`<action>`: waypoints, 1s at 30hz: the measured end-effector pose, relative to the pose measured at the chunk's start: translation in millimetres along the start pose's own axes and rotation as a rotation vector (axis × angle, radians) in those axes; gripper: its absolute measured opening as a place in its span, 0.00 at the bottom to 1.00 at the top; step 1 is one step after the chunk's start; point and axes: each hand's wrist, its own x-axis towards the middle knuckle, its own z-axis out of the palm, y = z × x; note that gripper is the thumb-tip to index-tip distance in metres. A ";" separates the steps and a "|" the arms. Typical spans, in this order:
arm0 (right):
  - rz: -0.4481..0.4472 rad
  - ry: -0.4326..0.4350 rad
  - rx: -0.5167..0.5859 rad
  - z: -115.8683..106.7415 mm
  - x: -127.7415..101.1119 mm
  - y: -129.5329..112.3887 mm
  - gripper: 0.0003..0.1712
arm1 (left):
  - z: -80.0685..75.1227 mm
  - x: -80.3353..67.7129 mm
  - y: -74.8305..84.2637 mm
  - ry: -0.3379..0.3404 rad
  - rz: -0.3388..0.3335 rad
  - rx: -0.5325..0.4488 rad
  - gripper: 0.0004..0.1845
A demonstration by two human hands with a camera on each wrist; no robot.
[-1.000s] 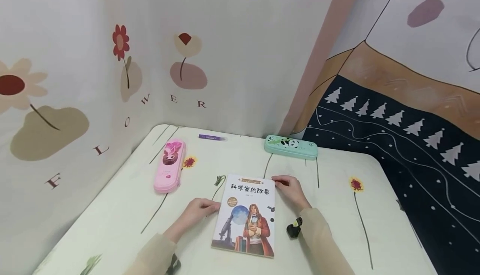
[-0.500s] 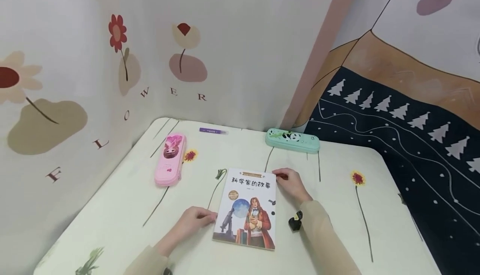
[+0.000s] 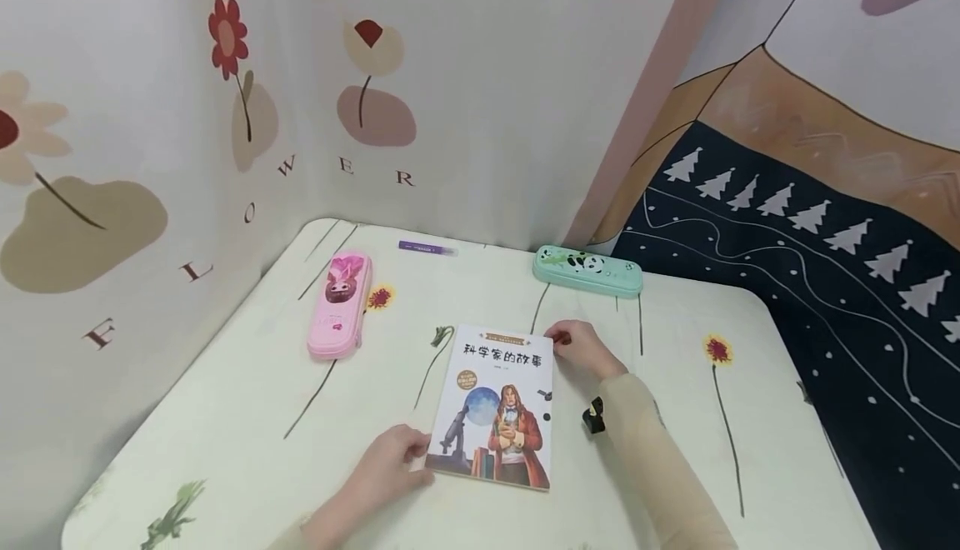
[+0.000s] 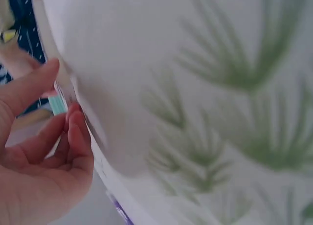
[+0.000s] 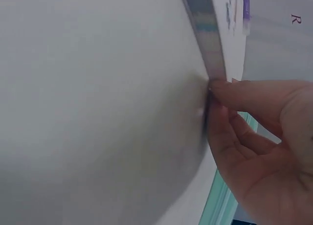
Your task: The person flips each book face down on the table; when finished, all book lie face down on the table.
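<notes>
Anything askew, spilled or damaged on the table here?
Nothing stands out. The book lies flat with a hand at its near-left and far-right corners; the pink case, green case and purple pen lie intact on the table.

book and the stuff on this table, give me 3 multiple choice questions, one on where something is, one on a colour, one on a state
1. Where does the right hand touch the book?
A. far right corner
B. near left corner
C. middle of the cover

2. What colour is the pencil case with the panda?
A. pink
B. mint green
C. black

3. How does the book lie?
A. open, pages showing
B. standing upright
C. closed, cover up

Answers: 1 A, its fingers meet that corner while the left hand is at the near left corner. 2 B, the other pencil case is the pink one. 3 C, the whole front cover shows flat on the table.
</notes>
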 end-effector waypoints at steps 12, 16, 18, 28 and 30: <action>0.042 -0.041 -0.001 -8.4 2.2 -1.5 0.11 | -5.0 1.1 9.6 0.054 0.025 -0.053 0.17; 0.050 -0.021 -0.003 -7.5 3.6 -4.4 0.13 | -5.6 1.7 4.5 0.048 0.008 -0.157 0.19; 0.045 -0.018 -0.005 -7.0 4.1 -5.7 0.13 | -5.8 1.9 2.3 0.035 -0.008 -0.199 0.20; 0.078 0.028 0.054 -3.2 -2.5 -7.3 0.15 | -6.2 3.1 -2.5 -0.055 -0.094 -0.363 0.26; 0.083 0.033 0.079 -2.6 -4.5 -6.5 0.15 | -5.9 1.1 -2.9 -0.066 -0.110 -0.384 0.27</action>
